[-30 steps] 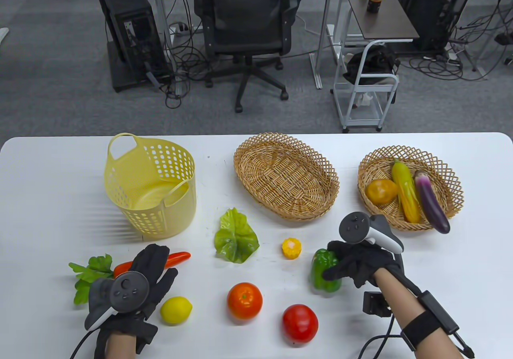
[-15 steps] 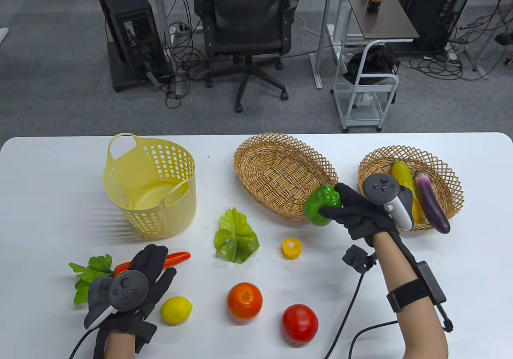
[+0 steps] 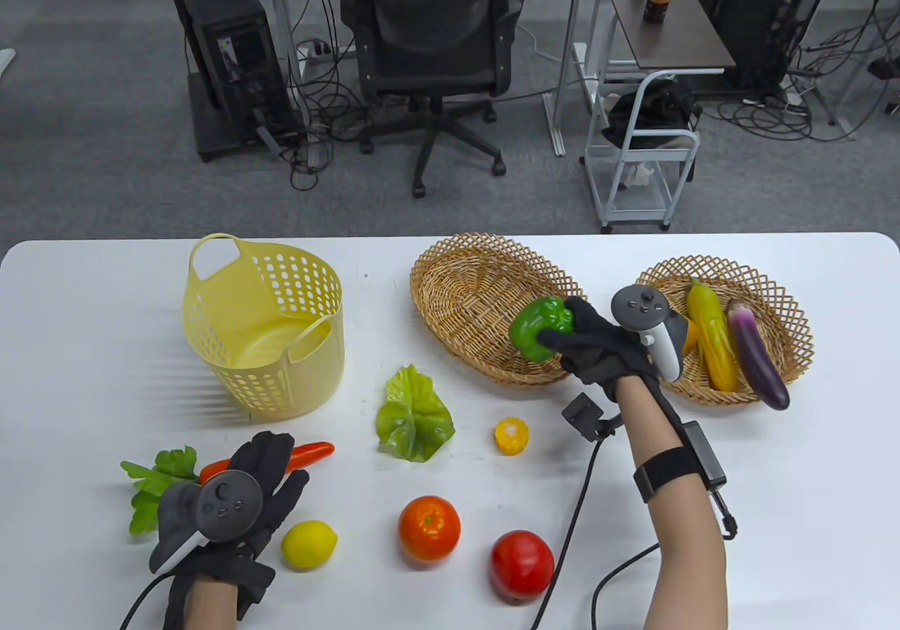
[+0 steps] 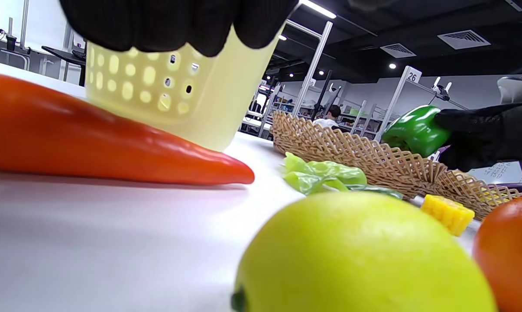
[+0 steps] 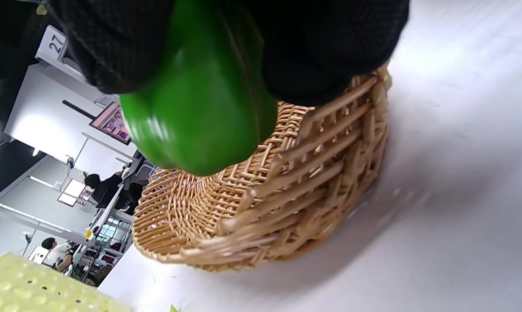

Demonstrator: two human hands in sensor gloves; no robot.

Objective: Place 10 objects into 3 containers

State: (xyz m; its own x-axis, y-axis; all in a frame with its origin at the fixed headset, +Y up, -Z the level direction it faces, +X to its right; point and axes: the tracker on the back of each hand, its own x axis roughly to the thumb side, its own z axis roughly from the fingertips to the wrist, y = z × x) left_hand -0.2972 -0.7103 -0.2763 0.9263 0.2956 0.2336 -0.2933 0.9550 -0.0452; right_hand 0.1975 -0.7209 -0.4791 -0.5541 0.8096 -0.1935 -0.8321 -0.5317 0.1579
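My right hand (image 3: 587, 349) grips a green bell pepper (image 3: 538, 328) and holds it over the near right part of the oval wicker basket (image 3: 478, 285). The pepper also shows in the right wrist view (image 5: 200, 117) and in the left wrist view (image 4: 412, 130). My left hand (image 3: 264, 479) rests flat on a carrot (image 3: 309, 453) at the table's front left. A lemon (image 3: 308, 544), an orange tomato (image 3: 429, 528), a red tomato (image 3: 522, 564), a corn piece (image 3: 511, 435) and a lettuce leaf (image 3: 413, 415) lie on the table.
A yellow plastic basket (image 3: 267, 328) stands at the back left. A round wicker basket (image 3: 787, 306) at the right holds a corn cob (image 3: 711, 335), an eggplant (image 3: 756, 363) and an orange fruit partly hidden by my tracker. A cable (image 3: 569, 545) trails from my right wrist.
My right hand lifted the green pepper from the table's front and carried it back and left, over the oval wicker basket. The left hand stayed on the carrot.
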